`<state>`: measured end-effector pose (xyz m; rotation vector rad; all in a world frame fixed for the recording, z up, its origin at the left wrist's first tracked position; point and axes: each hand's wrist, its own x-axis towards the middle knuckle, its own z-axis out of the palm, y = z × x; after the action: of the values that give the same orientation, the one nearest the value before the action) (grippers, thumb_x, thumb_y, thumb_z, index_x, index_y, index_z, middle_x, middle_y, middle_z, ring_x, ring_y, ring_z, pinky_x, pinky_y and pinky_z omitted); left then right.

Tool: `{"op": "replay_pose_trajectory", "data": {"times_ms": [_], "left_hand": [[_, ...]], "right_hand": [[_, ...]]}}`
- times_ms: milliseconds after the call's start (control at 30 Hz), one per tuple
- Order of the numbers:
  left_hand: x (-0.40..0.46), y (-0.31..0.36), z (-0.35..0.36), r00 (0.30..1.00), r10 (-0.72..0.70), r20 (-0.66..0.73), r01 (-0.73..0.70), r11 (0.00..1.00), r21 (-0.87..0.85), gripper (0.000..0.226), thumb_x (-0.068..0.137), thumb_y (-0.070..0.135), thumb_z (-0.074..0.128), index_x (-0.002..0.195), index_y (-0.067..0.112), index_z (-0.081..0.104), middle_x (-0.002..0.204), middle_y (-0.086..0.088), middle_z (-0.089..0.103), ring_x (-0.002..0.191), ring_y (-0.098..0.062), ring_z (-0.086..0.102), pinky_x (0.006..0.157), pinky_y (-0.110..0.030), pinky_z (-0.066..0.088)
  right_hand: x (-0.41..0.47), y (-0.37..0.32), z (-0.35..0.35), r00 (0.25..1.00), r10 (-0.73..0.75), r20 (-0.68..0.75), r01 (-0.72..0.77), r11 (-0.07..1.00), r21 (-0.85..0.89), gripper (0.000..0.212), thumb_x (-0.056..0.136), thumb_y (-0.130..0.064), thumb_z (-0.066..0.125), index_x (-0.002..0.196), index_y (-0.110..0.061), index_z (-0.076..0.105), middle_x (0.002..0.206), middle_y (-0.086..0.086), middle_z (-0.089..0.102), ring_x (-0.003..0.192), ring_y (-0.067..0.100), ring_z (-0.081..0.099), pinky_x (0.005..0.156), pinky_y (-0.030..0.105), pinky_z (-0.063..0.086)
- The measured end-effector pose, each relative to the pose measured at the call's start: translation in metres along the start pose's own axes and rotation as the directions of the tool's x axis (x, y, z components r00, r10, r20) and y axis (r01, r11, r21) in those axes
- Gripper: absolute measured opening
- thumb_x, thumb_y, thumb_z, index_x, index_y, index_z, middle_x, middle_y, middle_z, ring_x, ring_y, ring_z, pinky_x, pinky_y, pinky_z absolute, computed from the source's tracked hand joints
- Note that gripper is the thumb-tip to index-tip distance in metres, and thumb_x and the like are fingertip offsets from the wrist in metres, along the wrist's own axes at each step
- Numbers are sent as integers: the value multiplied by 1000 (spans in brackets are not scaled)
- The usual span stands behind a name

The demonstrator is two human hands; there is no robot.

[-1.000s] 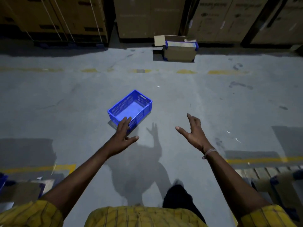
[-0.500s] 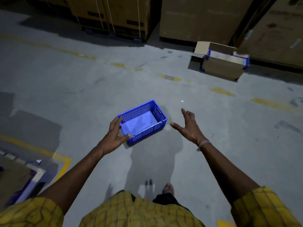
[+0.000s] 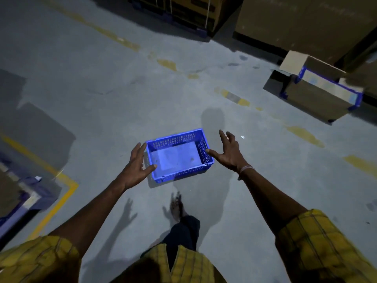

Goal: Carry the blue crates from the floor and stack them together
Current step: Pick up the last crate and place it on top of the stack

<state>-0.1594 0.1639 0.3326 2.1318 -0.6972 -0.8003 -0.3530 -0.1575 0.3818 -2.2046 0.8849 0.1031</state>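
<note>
In half a second both hands had closed in: the left hand (image 3: 137, 167) and right hand (image 3: 228, 153), fingers spread, now flanked the blue crate (image 3: 179, 155) sitting on the floor (image 3: 102, 103) between them, apparently about to grip it. Beyond the fingertips waited a cardboard box (image 3: 318, 94).

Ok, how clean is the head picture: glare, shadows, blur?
Head view: dim floor, the blue crate glows overexposed; hard shadows fall under the left hand and right hand; edges smear with motion blur, worst at the cardboard box; wide-angle bend tilts the floor lines.
</note>
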Motion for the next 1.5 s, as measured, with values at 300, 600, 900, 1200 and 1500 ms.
{"op": "replay_pose_trajectory", "data": {"times_ms": [300, 600, 900, 1200, 1500], "left_hand": [[130, -88, 48, 974, -222, -40, 222, 975, -4, 94, 94, 34, 70, 163, 25, 7, 169, 6, -7, 156, -17, 14, 123, -48, 28], [220, -203, 125, 965, -256, -55, 260, 962, 81, 99, 84, 46, 59, 162, 17, 6, 154, 18, 8, 156, -18, -3, 127, -45, 12], [308, -317, 194, 945, -294, -145, 310, 945, 101, 111, 75, 70, 52, 152, -8, 31, 155, -34, 29, 148, -37, 21, 121, -56, 14], [377, -431, 239, 784, -597, -171, 607, 794, 10, 97, 86, 37, 79, 160, 27, 17, 154, -29, 27, 136, -46, 40, 112, -49, 34], [376, -424, 235, 757, -621, -201, 619, 781, -85, 87, 89, 34, 76, 159, 30, 23, 142, -28, 37, 124, -47, 51, 107, -51, 45]], "right_hand": [[155, 75, 52, 989, 53, 138, -38, 993, -108, 106, 77, -72, 65, 160, -31, 12, 166, 5, 2, 152, 29, 5, 121, 49, 25], [287, 184, 164, 949, 69, 307, 8, 970, -243, 105, 80, -65, 68, 160, -29, 11, 166, 11, -2, 152, 37, 4, 121, 49, 21], [386, 291, 267, 919, 91, 383, 53, 935, -349, 103, 83, -57, 71, 160, -29, 8, 166, 11, -6, 150, 40, 10, 120, 50, 24], [465, 358, 330, 931, 190, 311, -76, 935, -345, 107, 79, -63, 71, 160, -26, 11, 164, 13, -12, 141, 45, 35, 116, 47, 34], [479, 338, 325, 942, 252, 223, -193, 947, -257, 107, 73, -62, 77, 157, -22, 25, 145, 14, 25, 127, 45, 49, 113, 43, 39]]}}
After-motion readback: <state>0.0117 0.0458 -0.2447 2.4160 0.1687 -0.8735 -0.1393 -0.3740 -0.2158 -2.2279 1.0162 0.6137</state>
